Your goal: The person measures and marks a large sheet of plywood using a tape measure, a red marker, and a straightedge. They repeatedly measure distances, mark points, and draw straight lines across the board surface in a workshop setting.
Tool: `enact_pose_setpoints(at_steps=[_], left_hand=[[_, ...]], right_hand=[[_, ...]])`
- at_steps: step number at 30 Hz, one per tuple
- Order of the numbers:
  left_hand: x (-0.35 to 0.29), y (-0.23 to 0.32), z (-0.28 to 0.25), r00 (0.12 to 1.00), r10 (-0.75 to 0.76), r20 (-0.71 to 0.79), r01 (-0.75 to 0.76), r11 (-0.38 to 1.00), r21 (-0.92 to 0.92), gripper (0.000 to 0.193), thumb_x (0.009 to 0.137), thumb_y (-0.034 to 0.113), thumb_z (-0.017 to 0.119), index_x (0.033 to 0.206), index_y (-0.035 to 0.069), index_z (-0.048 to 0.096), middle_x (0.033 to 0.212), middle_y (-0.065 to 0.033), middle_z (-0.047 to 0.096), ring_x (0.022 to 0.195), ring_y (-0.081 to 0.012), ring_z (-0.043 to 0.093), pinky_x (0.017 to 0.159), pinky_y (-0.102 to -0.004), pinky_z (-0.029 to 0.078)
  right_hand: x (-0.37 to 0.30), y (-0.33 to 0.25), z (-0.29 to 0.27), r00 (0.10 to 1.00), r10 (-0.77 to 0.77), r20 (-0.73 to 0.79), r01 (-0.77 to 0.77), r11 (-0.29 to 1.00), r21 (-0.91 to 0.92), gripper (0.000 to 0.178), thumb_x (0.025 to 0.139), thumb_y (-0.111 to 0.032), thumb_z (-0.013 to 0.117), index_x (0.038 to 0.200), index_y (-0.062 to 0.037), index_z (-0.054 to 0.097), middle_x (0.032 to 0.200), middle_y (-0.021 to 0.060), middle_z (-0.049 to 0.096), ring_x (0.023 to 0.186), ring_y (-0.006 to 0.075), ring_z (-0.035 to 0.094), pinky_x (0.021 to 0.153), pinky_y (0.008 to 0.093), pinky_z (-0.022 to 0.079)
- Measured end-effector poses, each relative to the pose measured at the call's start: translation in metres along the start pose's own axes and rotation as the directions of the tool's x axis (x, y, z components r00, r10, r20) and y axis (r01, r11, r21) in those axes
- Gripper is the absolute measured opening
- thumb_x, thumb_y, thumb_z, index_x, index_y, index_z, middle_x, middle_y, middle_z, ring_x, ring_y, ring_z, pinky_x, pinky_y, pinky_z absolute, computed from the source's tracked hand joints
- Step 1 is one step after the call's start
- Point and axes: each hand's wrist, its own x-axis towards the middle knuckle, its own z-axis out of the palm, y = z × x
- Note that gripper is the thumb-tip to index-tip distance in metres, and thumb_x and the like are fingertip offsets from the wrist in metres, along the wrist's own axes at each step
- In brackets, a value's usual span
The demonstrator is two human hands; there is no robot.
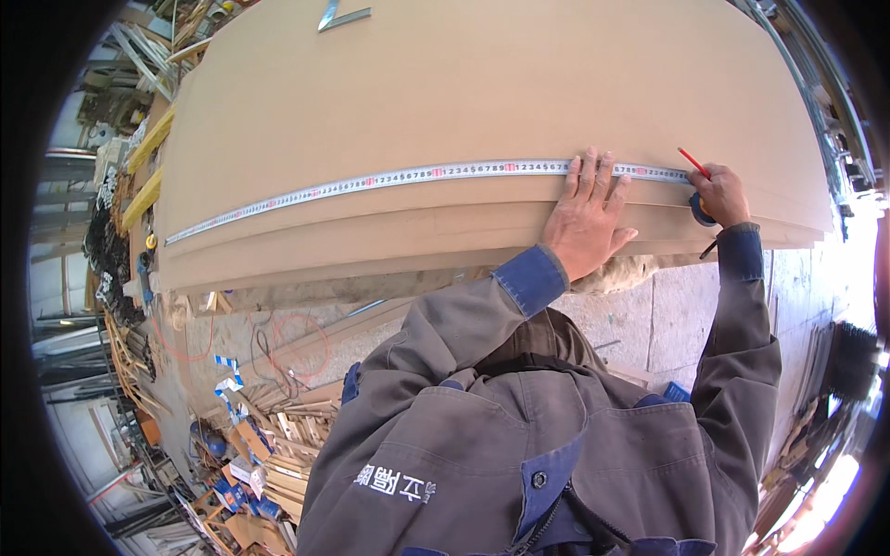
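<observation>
A steel tape measure blade [324,192] runs along the near part of a large brown board [482,83], from its left edge toward my right hand. My left hand [589,218] lies flat across the blade with its fingers stretched out, pressing on the board. Closed fingers of my right hand [726,196] grip a red pencil [692,162], which sticks up to the left. The dark blue tape measure case [702,211] sits against that same hand at the board's near side; how the fingers hold it is partly hidden.
Several brown boards [371,227] lie stacked under the top one, their near edges stepped. A metal square [343,18] rests at the far side. Wood offcuts [292,445] and cables [269,347] cover the floor at lower left. Yellow beams [144,199] stand beyond the left edge.
</observation>
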Motion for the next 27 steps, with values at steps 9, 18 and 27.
enact_pose_setpoints(at_steps=[9,18,27], left_hand=[[0.027,0.028,0.038,0.993,0.09,0.074,-0.091,0.996,0.011,0.075,0.092,0.05,0.066,0.144,-0.001,0.05,0.159,-0.0297,0.034,0.151,-0.0483,0.024,0.126,-0.0577,0.015],[0.044,0.042,0.051,0.971,0.123,0.206,-0.16,0.971,0.176,0.082,0.088,0.047,0.07,0.148,-0.001,0.044,0.158,-0.0305,0.034,0.149,-0.0516,0.025,0.125,-0.0575,0.016],[0.03,0.035,0.076,0.954,0.168,0.249,-0.221,0.953,0.206,0.058,0.1,0.033,0.049,0.152,0.007,0.047,0.157,-0.0163,0.044,0.149,-0.035,0.035,0.123,-0.056,0.023]], right_hand=[[-0.006,-0.007,-0.007,1.0,-0.03,0.01,0.029,0.999,0.044,0.036,0.094,-0.037,0.064,0.097,-0.0029,0.075,0.078,0.0198,0.069,0.078,0.0352,0.069,0.075,0.0443,0.053],[-0.002,-0.016,-0.028,0.979,0.055,-0.197,0.051,0.867,0.496,0.048,0.1,-0.041,0.06,0.1,0.0061,0.072,0.083,0.0154,0.069,0.082,0.0203,0.066,0.076,0.0364,0.052],[-0.006,-0.136,0.032,0.964,-0.208,0.166,-0.069,0.409,0.91,0.031,0.099,-0.026,0.059,0.088,0.0013,0.07,0.067,0.0024,0.062,0.059,0.0093,0.056,0.055,0.0259,0.045]])
